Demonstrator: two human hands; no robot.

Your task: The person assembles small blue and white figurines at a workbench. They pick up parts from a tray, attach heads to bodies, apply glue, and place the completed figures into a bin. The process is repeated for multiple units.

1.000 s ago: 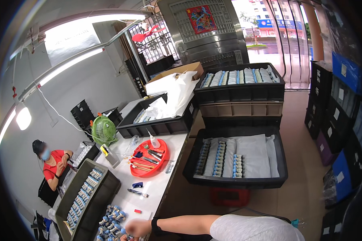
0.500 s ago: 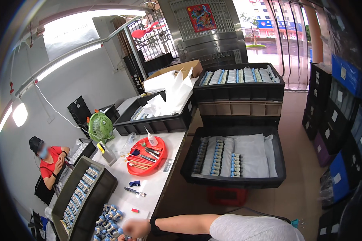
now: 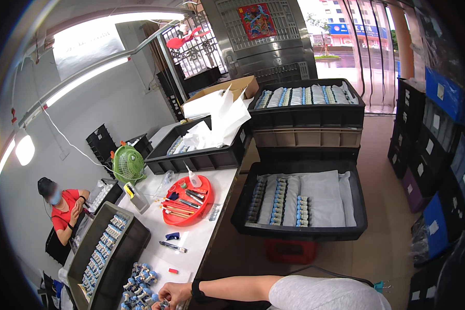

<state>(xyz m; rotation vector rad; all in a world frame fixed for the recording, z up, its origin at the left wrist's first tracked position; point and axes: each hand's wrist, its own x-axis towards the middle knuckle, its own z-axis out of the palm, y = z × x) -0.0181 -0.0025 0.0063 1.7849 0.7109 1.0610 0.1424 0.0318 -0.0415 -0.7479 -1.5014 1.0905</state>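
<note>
My right hand [image 3: 173, 293] is at the lower edge, its arm coming in from the right with a dark band on the wrist. Its fingers are bent together around a small piece, mostly hidden and cut by the frame's edge. Just left of the hand lies a heap of small blue-and-white figurines [image 3: 137, 283] on the white table [image 3: 157, 259]. A small red block [image 3: 173, 270] rests beyond the hand. Farther up the table are a dark slim tool [image 3: 173, 246] and a crumpled dark-blue piece [image 3: 172, 236]. My left hand is out of view.
A grey-green crate [image 3: 139, 238] of figurines stands left. Beyond are a red tray [image 3: 210, 204] with brushes, pens and a bottle, and a green fan [image 3: 129, 164]. Black crates [image 3: 299, 235] with figurine rows stand right of the table. A co-worker [image 3: 64, 212] sits far left.
My right hand, blurred before, now appears sharp in nearly the same place, with its fingers bent together. The co-worker's hands have shifted slightly. The view has barely moved.
</note>
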